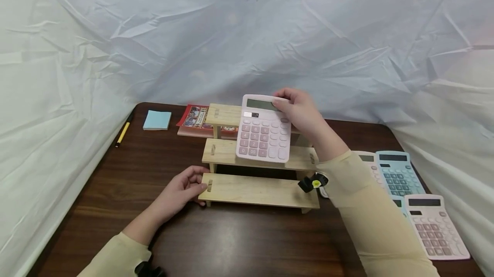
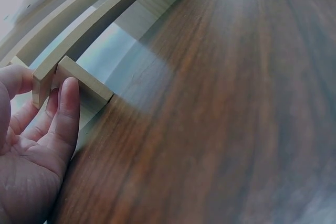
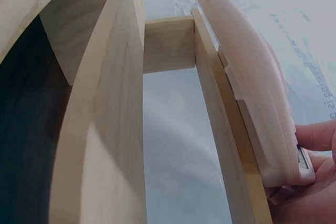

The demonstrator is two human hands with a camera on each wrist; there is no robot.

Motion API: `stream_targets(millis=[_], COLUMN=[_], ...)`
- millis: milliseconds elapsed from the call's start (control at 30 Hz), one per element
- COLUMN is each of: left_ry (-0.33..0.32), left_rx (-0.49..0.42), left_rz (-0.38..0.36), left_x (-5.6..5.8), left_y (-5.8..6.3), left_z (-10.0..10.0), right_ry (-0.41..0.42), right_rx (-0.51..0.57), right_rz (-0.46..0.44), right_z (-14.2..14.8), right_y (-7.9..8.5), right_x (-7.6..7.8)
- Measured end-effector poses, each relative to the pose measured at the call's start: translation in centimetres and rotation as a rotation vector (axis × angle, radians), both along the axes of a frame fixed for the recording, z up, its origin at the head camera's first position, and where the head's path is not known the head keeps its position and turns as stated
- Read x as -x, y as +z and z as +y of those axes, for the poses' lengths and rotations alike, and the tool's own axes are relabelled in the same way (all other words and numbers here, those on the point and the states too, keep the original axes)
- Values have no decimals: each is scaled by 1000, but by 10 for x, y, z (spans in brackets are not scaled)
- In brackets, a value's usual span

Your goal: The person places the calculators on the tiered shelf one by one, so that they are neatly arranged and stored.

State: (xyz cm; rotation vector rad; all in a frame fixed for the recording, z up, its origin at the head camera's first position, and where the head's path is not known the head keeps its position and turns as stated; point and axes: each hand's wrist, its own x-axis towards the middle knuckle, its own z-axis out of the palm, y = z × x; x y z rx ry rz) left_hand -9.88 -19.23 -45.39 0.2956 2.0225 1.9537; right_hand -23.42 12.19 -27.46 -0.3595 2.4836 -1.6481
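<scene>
A three-tier wooden rack [image 1: 258, 189] stands mid-table, its boards rising in steps toward the back. My right hand [image 1: 302, 112] pinches a pink calculator [image 1: 262, 140] by its upper right corner, thumb on the front beside the screen. The calculator faces me and overlaps the top and middle boards in the head view. From the right wrist, its pink body [image 3: 247, 77] shows tilted along the edge of the top board. My left hand [image 1: 185, 187] grips the left end of the lowest board; in the left wrist view its fingers [image 2: 67, 108] reach under that board.
On the right lie several more calculators, among them a blue one [image 1: 399, 178] and a pink one [image 1: 436, 225], partly behind my right sleeve. Behind the rack are red comic-style booklets [image 1: 197, 116]. Blue sticky notes [image 1: 157, 120] and a yellow-black pen [image 1: 123, 133] lie back left. White cloth surrounds the table.
</scene>
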Motion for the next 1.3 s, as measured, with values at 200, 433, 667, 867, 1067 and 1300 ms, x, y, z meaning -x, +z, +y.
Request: stream_targets(millis=[200, 433, 667, 867, 1067, 1300], left_ry=[-2, 10, 3, -11, -13, 1], left_rx=[-22, -27, -31, -36, -35, -43], left_rz=[-4, -29, -29, 2, 8, -1], left_x=[0, -3, -2, 2, 2, 1], left_y=[-2, -3, -1, -1, -2, -3], left_z=[0, -1, 1, 2, 1, 0], right_ry=[-39, -70, -116, -140, -100, -109], right_rx=[-73, -100, -95, -176, -226, -235], right_rz=[26, 36, 18, 29, 67, 54], right_z=[-11, -21, -29, -32, -38, -52], right_y=[0, -4, -3, 1, 3, 5], right_x=[8, 18, 23, 27, 32, 37])
